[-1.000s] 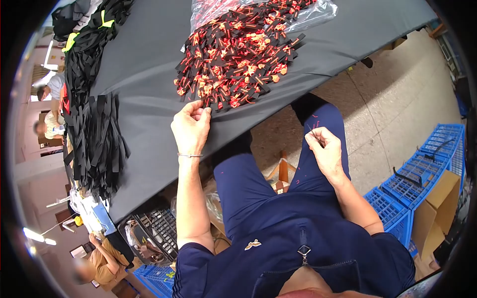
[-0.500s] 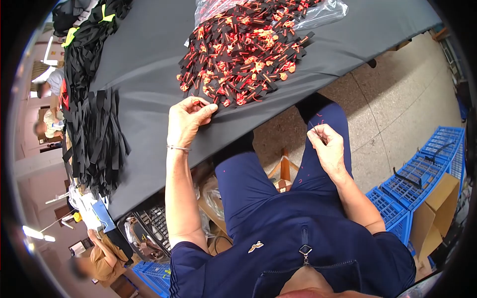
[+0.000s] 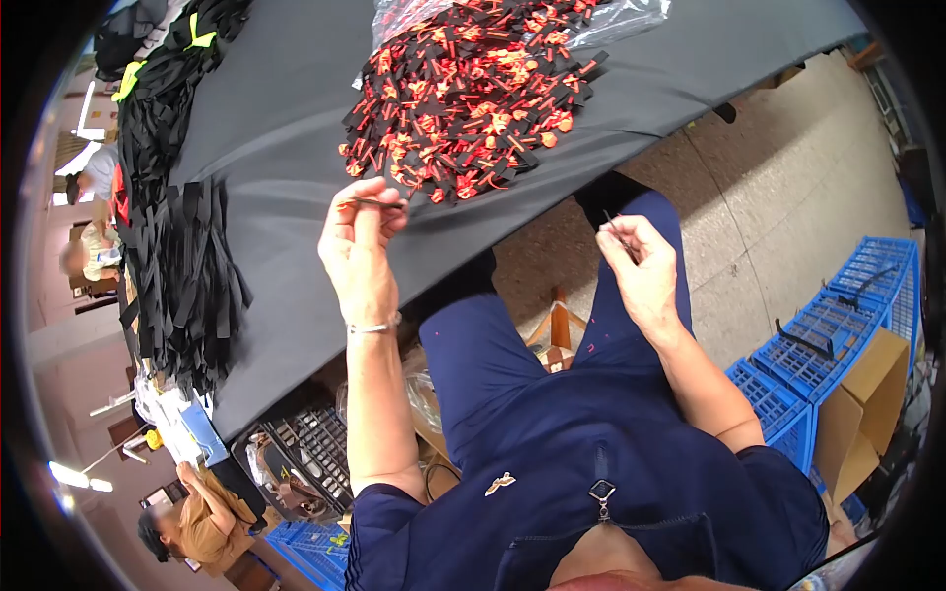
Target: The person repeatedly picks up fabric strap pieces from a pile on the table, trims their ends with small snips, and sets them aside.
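My left hand [image 3: 361, 251] is raised just off the near edge of the pile, its fingers closed on a small black strip [image 3: 379, 203] with a bit of orange. Beyond it on the black-covered table [image 3: 286, 128] lies the heap of short black strips with red-orange parts [image 3: 463, 98]. Over my thigh, my right hand [image 3: 641, 266] pinches a thin dark pointed tool [image 3: 613, 225], mostly hidden by the fingers. The two hands are well apart.
Long black straps [image 3: 192, 286] hang in bundles along the table's left side. Clear plastic [image 3: 631, 20] lies behind the heap. Blue crates [image 3: 813, 340] and a cardboard box [image 3: 862, 414] stand at the right. A co-worker [image 3: 202, 522] is at lower left; others are farther back.
My left hand has lifted from the pile's edge with a black strip in its fingers. My right hand has moved slightly up, and more of its dark tool's tip shows.
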A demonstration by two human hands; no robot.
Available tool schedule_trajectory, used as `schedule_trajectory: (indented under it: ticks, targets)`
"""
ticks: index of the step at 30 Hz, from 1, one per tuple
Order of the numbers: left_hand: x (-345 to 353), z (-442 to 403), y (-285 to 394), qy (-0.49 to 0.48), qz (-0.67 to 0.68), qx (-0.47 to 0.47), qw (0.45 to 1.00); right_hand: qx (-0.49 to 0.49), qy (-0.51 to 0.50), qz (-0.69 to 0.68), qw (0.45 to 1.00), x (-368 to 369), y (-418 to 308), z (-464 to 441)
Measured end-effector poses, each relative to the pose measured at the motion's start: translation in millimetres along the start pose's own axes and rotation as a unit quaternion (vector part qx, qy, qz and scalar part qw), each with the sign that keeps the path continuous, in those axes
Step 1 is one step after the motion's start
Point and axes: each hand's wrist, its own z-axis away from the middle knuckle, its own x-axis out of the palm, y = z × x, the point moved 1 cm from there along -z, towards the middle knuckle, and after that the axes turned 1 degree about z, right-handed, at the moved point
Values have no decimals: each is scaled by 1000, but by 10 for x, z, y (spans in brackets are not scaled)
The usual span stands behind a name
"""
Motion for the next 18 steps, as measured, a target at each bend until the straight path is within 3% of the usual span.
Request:
schedule_trajectory:
  ticks: [2,3,8,12,15,16,18]
  targets:
    - [140,134,-35,-45,5,-14,999,-31,-16,-28,999,91,-55,10]
    - [245,197,-29,-46,2,-66,997,-40,-26,-39,998,149,-84,17]
    - [439,20,-269,-11,99,-89,991,-37,-103,-66,992,440,-347,11]
    - [645,148,-130,-53,-33,-8,998,-38,-128,-125,983,587,-485,-70]
    - [816,380,-132,-85,-80,10,993,38,-172,-215,960,565,-715,-93]
    - [820,436,-164,-104,-93,15,990,18,-177,-231,957,598,-657,-122]
    - [826,533,-226,-116,-122,13,986,37,-172,-180,968,548,-635,-138]
